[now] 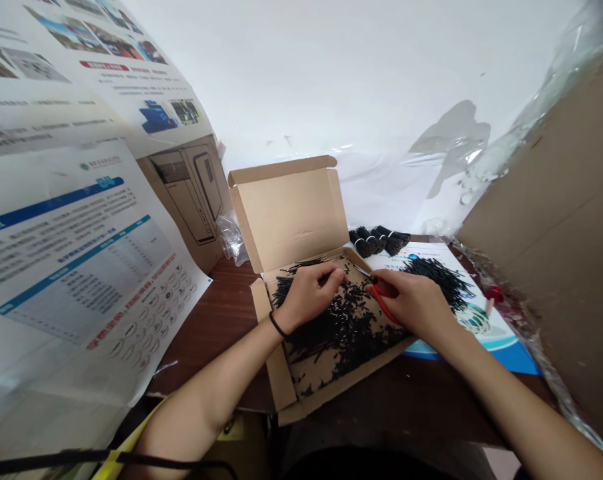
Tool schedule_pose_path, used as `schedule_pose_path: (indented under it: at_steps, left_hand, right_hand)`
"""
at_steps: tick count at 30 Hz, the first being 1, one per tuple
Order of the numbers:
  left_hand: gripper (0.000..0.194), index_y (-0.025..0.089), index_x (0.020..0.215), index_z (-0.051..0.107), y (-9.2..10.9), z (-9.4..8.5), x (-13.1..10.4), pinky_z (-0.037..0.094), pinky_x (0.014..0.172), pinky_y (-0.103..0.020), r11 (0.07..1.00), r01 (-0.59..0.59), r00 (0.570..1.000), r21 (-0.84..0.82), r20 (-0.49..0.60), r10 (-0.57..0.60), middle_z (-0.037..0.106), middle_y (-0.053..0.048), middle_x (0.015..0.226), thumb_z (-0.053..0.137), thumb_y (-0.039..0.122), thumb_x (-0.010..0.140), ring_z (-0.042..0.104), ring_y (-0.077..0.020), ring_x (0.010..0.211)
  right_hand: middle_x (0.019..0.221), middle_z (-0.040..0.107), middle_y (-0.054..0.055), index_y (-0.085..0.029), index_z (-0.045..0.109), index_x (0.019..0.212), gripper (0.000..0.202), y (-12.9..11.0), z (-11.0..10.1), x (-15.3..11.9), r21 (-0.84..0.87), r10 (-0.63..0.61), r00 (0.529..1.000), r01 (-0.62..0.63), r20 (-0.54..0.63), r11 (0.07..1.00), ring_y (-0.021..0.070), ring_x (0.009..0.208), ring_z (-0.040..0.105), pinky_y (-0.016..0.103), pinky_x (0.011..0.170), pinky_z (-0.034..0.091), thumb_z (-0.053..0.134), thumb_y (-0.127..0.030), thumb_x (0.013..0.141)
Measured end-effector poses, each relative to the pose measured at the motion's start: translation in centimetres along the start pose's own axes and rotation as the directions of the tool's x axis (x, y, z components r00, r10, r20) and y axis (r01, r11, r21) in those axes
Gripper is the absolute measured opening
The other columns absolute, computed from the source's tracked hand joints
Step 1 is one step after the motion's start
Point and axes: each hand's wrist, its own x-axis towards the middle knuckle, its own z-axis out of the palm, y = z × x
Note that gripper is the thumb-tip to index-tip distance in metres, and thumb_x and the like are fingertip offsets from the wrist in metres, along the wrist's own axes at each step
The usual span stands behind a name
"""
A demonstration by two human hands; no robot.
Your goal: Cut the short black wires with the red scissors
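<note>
My right hand point(412, 299) grips a pair of red-handled scissors point(384, 305), their blades pointing left above an open cardboard box point(286, 383). Across from the blade tips, my left hand point(314, 293) is closed in a pinch, thumb against fingers. What it holds is too small to make out. Inside the box, many short black cut pieces point(364, 333) are scattered over the bottom. Longer thin black strands point(309, 340) lie on its left side, partly hidden under my left hand and wrist.
Bundles of black strands point(376, 241) tied with white bands lie behind the box. To the right, a loose pile of black strands point(441, 280) and a coil of pale cord point(474, 320) rest on a printed sheet point(519, 357). A large cardboard panel point(556, 200) stands at right; posters point(81, 267) hang at left.
</note>
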Motion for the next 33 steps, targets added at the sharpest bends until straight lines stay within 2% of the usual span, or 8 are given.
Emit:
schedule_pose_path:
  at_steps: [6,9,13,16,18,23,28,33]
  left_hand:
    - [0.023,0.016,0.097,0.07,-0.3,0.2,0.2,0.045,0.061,-0.024,0.999,-0.029,0.999,-0.02,-0.047,0.028,0.07,-0.004,0.076,0.051,0.024,0.088,0.058,-0.0106,0.063]
    - [0.023,0.016,0.099,0.07,-0.6,0.4,0.2,0.047,0.066,-0.025,0.998,-0.056,0.998,-0.039,-0.036,0.055,0.072,-0.005,0.082,0.051,0.022,0.088,0.061,-0.0107,0.067]
    - [0.023,0.018,0.103,0.068,-0.6,0.6,0.2,0.046,0.063,-0.023,0.993,-0.098,0.995,-0.065,0.012,0.099,0.071,-0.003,0.078,0.05,0.025,0.09,0.06,-0.0093,0.063]
    - [0.026,0.019,0.111,0.064,-0.4,0.5,0.2,0.045,0.06,-0.022,0.994,-0.08,0.996,-0.075,0.038,0.083,0.07,-0.001,0.071,0.048,0.027,0.092,0.058,-0.0087,0.058]
    - [0.024,0.018,0.11,0.061,-0.4,0.5,0.2,0.045,0.062,-0.022,0.993,-0.066,0.997,-0.094,0.043,0.071,0.07,0.0,0.07,0.049,0.028,0.092,0.06,-0.0089,0.06]
    - [0.02,0.016,0.094,0.055,-0.5,0.7,0.2,0.043,0.06,-0.022,0.987,-0.056,0.997,-0.15,0.051,0.064,0.071,-0.003,0.075,0.046,0.035,0.093,0.061,-0.0098,0.065]
    - [0.024,0.016,0.088,0.054,-0.4,0.8,0.1,0.041,0.057,-0.022,0.98,-0.052,0.993,-0.191,0.094,0.071,0.069,-0.003,0.076,0.045,0.038,0.093,0.054,-0.0084,0.058]
    - [0.026,0.016,0.085,0.057,0.2,0.6,0.0,0.042,0.063,-0.023,0.98,-0.08,0.991,-0.185,0.094,0.098,0.066,-0.003,0.077,0.043,0.036,0.093,0.055,-0.0095,0.066]
  right_hand:
    - [0.087,0.074,0.002,-0.027,0.069,0.1,0.024,-0.1,0.0,-0.1,0.003,-0.024,1.0,0.024,-0.014,1.0,0.0205,0.072,0.067,0.029,0.057,0.041,0.054,-0.036,0.083]
    - [0.086,0.074,0.004,-0.026,0.068,0.104,0.027,0.0,0.0,-0.1,0.013,-0.024,0.998,0.024,-0.05,1.0,0.0205,0.07,0.067,0.029,0.057,0.042,0.055,-0.036,0.083]
    - [0.083,0.074,0.005,-0.024,0.066,0.112,0.034,0.0,0.1,0.0,0.019,-0.04,0.994,0.042,-0.103,0.999,0.0197,0.065,0.066,0.029,0.056,0.042,0.056,-0.036,0.082]
    - [0.083,0.074,0.004,-0.023,0.067,0.108,0.03,-0.2,0.2,-0.1,0.049,-0.086,0.985,0.094,-0.152,0.994,0.0174,0.066,0.066,0.027,0.057,0.042,0.056,-0.037,0.083]
    - [0.082,0.073,0.004,-0.022,0.068,0.103,0.029,-0.4,0.3,-0.1,0.085,-0.129,0.974,0.147,-0.185,0.986,0.0151,0.066,0.065,0.025,0.058,0.043,0.054,-0.039,0.085]
    - [0.078,0.072,0.005,-0.019,0.07,0.097,0.029,-1.1,0.8,-0.5,0.147,-0.181,0.955,0.219,-0.235,0.964,0.0127,0.061,0.062,0.024,0.057,0.043,0.055,-0.041,0.084]
    - [0.073,0.07,0.005,-0.021,0.071,0.093,0.029,-1.2,0.8,-0.6,0.185,-0.097,0.977,0.132,-0.19,0.974,0.0139,0.06,0.06,0.025,0.057,0.04,0.057,-0.043,0.082]
    - [0.064,0.065,0.002,-0.019,0.071,0.088,0.033,-1.1,0.5,-0.3,0.353,-0.008,0.996,0.038,-0.086,0.935,0.012,0.056,0.055,0.023,0.055,0.037,0.059,-0.049,0.079]
